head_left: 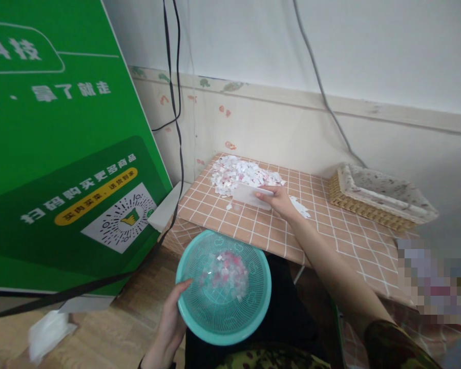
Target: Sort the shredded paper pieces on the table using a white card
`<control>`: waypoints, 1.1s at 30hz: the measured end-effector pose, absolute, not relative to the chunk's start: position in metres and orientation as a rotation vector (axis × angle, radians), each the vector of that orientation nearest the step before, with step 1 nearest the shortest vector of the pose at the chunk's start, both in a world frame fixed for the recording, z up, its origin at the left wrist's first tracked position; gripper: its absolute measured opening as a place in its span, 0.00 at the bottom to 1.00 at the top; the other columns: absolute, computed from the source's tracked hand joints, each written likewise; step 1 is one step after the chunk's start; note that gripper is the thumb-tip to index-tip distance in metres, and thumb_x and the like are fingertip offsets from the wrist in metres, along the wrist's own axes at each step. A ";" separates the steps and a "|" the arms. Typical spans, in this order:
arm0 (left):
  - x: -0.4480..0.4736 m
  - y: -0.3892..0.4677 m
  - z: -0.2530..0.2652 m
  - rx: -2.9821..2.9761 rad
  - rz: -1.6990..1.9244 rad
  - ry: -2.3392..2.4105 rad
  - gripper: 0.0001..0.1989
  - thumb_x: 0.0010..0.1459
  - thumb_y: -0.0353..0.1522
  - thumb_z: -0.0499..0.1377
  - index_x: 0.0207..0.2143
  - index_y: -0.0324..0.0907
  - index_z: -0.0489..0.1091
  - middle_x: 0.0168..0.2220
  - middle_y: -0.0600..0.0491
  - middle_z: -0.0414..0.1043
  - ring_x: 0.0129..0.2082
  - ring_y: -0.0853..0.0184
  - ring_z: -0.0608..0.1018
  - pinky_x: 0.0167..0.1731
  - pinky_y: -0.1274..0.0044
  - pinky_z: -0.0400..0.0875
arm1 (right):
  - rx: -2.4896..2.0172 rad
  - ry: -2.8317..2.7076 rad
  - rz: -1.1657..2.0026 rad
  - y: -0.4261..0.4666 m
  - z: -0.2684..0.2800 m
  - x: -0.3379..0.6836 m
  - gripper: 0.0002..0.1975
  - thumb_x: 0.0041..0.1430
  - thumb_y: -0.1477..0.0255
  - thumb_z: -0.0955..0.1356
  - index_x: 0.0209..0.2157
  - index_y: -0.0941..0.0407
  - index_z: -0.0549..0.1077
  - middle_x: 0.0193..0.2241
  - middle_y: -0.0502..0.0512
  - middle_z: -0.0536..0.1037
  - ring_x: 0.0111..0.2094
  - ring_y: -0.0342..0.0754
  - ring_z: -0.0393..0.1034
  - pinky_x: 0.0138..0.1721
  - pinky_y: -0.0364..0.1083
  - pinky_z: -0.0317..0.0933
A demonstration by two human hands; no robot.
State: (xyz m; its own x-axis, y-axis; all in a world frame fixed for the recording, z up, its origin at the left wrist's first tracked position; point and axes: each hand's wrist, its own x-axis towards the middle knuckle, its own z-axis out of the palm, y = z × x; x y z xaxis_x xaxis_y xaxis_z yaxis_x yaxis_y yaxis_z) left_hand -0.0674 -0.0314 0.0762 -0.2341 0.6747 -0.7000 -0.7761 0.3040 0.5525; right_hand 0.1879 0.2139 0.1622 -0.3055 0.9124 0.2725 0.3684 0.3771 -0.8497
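Observation:
My left hand (171, 314) grips the rim of a round teal plastic colander (223, 335), thumb over the edge. Small white and pink pieces (228, 271) lie in the bottom of this colander, which is held below the table's front edge. Over the table, my right hand (277, 200) is closed on a flat white card (249, 196). The card stands on its long side against the front of a heap of small paper pieces (242, 171). A few more white pieces (299, 206) lie just right of that hand.
A brown checked cloth (315, 195) covers the table. A lined wicker basket (372, 205) stands at its right, against the wall. Black cables (179, 148) hang at the left beside a green sign panel (61, 154). A white bag (48, 335) lies on the floor.

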 end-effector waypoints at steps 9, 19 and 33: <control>-0.067 -0.031 0.075 -0.092 1.324 1.167 0.07 0.46 0.28 0.63 0.30 0.35 0.76 0.28 0.48 0.79 0.28 0.62 0.79 0.33 0.72 0.73 | -1.055 -2.042 0.884 0.215 0.179 0.178 0.13 0.54 0.61 0.66 0.37 0.51 0.78 0.33 0.51 0.79 0.33 0.48 0.71 0.36 0.48 0.63; -0.066 -0.032 0.076 -0.081 1.342 1.173 0.06 0.44 0.28 0.64 0.28 0.35 0.76 0.26 0.50 0.78 0.24 0.64 0.78 0.28 0.74 0.73 | -1.070 -2.066 0.915 0.193 0.186 0.217 0.12 0.52 0.62 0.68 0.35 0.52 0.79 0.32 0.52 0.79 0.33 0.48 0.72 0.34 0.47 0.64; -0.065 -0.031 0.078 -0.075 1.361 1.130 0.07 0.45 0.28 0.63 0.30 0.35 0.76 0.27 0.49 0.79 0.26 0.63 0.78 0.31 0.73 0.73 | -1.201 -1.957 0.756 0.133 0.166 0.215 0.14 0.55 0.61 0.66 0.39 0.51 0.77 0.37 0.52 0.79 0.36 0.52 0.74 0.37 0.48 0.66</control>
